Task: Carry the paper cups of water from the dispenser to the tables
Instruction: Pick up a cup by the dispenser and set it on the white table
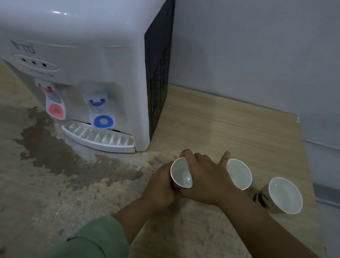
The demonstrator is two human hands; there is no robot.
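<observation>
Left hand (163,185) gripping upright paper cup (181,173), right hand (205,179) alongside

1. The person is wearing a green sleeve (92,248) on the left arm; the cloth is looking soft and matte, pale sage in tone.
2. That sleeve is sitting pushed up, bunching into thick folds near the elbow, so the left forearm (130,218) is showing bare below it.
3. The left hand (160,191) is showing no glove, ring or band where it is visible.
4. The right arm (269,240) is showing bare along its whole visible length, with no cuff in view.
5. The right hand (205,179) is likewise appearing bare, with no watch at the wrist.
</observation>
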